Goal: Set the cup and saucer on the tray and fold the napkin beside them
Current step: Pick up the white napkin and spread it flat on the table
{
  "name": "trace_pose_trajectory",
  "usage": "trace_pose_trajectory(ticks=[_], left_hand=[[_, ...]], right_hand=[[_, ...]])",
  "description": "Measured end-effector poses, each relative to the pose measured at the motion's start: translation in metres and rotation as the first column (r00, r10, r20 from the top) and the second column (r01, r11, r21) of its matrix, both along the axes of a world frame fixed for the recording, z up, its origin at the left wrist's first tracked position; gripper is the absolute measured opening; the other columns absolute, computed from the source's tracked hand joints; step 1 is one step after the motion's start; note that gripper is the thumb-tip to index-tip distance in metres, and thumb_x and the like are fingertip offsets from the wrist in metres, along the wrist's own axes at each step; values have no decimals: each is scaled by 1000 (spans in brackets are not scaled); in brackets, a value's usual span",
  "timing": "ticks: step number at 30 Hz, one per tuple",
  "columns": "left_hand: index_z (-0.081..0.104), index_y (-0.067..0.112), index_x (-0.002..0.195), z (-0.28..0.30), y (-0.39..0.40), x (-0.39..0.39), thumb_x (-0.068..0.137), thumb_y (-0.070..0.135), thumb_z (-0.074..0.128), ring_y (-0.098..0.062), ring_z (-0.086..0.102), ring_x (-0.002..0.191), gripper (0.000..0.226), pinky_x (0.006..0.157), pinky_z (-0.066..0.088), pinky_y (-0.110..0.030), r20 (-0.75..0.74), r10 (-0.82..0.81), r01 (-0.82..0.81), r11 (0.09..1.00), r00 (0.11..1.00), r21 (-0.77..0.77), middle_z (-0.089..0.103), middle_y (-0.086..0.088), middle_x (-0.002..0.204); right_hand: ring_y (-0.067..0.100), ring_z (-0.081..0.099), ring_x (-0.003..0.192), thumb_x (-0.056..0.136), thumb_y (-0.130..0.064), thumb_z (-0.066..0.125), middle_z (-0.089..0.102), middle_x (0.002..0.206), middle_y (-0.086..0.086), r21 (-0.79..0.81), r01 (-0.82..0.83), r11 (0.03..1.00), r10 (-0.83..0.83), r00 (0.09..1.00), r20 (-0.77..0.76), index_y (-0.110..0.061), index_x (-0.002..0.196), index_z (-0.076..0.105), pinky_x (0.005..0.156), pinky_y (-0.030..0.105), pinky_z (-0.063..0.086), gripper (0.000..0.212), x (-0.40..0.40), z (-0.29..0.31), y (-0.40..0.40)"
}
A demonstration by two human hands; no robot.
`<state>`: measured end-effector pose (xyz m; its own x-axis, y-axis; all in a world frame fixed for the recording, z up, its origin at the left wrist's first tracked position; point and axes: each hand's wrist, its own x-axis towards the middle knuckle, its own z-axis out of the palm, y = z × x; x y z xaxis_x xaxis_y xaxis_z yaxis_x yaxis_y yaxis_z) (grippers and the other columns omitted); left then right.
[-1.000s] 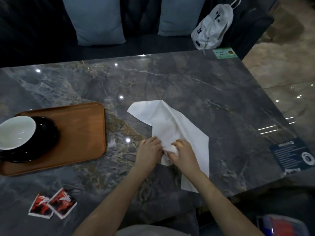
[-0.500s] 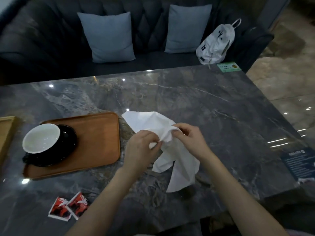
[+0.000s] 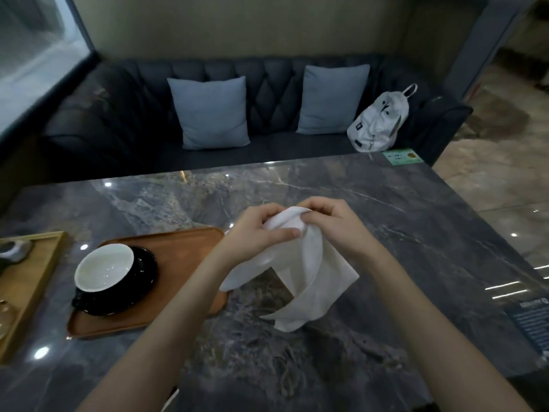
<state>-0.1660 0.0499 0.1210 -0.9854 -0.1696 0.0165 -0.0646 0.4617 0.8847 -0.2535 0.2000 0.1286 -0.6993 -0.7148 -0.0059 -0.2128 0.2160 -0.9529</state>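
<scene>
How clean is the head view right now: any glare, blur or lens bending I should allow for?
Head view: dim overall; small ceiling-light glints dot the glossy marble table, with streak reflections near its right edge. Wide-angle bending curves the sofa and the window frame at upper left. The napkin, both hands and the cup on the tray read clearly enough; the picture's corners look soft.

Bare forearms, sleeveless; left hand (image 3: 258,233), right hand (image 3: 338,224) ungloved
</scene>
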Motion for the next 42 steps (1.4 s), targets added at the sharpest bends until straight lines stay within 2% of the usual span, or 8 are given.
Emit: trace_pose_trajectory(ticks=[3, 7, 14, 19, 24, 29, 34, 42], left_hand=[[58, 22, 61, 9, -16, -6, 70, 40, 74, -7, 45, 54, 26, 56, 34, -25, 0, 41, -41, 981, 999, -188, 50, 5, 58], [56, 2, 64, 20, -47, -4, 57, 52, 66, -13, 44, 55, 52, 55, 32, -31, -26, 116, -118, 959, 993, -259, 50, -9, 58], [61, 10, 72, 43, -56, 5, 78, 15, 70, -1, 52, 61, 12, 54, 40, -12, -203, 260, -222, 956, 944, 191, 58, 12, 64], [66, 23, 69, 64, -51, -6, 76, 14, 71, -11, 58, 70, 13, 62, 45, -24, -284, 422, -264, 848, 861, 460, 64, 13, 64], [65, 28, 68, 84, -49, -14, 78, 21, 70, -5, 57, 66, 13, 61, 46, -20, -359, 459, -304, 860, 813, 411, 63, 15, 64], [64, 16, 80, 106, -50, -19, 81, 19, 67, 3, 53, 63, 5, 57, 43, -9, -497, 497, -381, 867, 711, 321, 60, 9, 71], [63, 20, 84, 127, -64, -17, 84, 20, 63, -5, 58, 73, 0, 66, 48, -21, -527, 547, -407, 837, 651, 367, 63, 7, 81], [66, 15, 79, 143, -69, 5, 86, 18, 60, -4, 64, 57, 9, 49, 52, -18, -387, 454, -244, 842, 803, 481, 71, 7, 63]], right_hand=[[4, 61, 76, 87, -4, 51, 67, 82, -2, -44, 67, 997, -69, 997, -30, -12, 88, 69, 68, 17, 47, 19, -8, 4, -1], [-6, 58, 67, 89, -3, 52, 66, 80, -5, -108, 185, 977, -193, 979, -71, -11, 90, 68, 61, 7, 44, 18, -21, 14, 2], [13, 59, 80, 83, -9, 57, 68, 88, -2, 206, 297, 932, -143, 827, -544, -16, 93, 69, 70, 29, 47, 18, -26, 6, 10], [18, 57, 78, 81, -20, 55, 63, 80, -3, 412, 431, 803, -174, 830, -531, -18, 89, 67, 62, 28, 37, 14, -22, -12, 3], [26, 58, 68, 82, -24, 51, 57, 65, 4, 485, 481, 731, -214, 835, -506, -11, 67, 58, 52, 27, 35, 21, -28, -19, -3], [35, 62, 82, 83, -19, 47, 65, 82, 17, 405, 657, 636, -248, 671, -699, -6, 73, 58, 62, 33, 42, 20, -53, 4, -12], [27, 43, 58, 83, -11, 45, 41, 53, 6, 160, 617, 770, -361, 629, -688, -12, 51, 43, 47, 31, 24, 32, -77, 63, -5], [21, 34, 68, 81, -7, 46, 37, 70, 11, 70, 291, 954, -255, 912, -322, -4, 61, 46, 60, 29, 29, 20, -58, 144, 21]])
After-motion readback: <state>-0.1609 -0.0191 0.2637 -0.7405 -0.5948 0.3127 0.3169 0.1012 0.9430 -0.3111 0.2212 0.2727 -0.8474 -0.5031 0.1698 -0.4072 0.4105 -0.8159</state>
